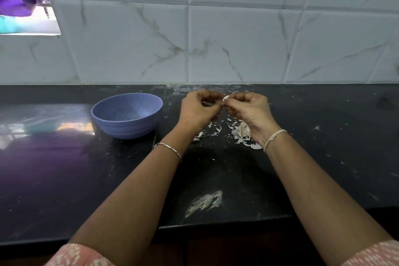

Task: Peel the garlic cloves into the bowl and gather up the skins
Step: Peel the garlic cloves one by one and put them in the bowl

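Over dark counter [323,136], hands pinch garlic clove [225,98].

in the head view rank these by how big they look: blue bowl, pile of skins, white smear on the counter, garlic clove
1. blue bowl
2. pile of skins and white smear: look alike; smear is nearer, pile partly hidden by the right hand
3. garlic clove
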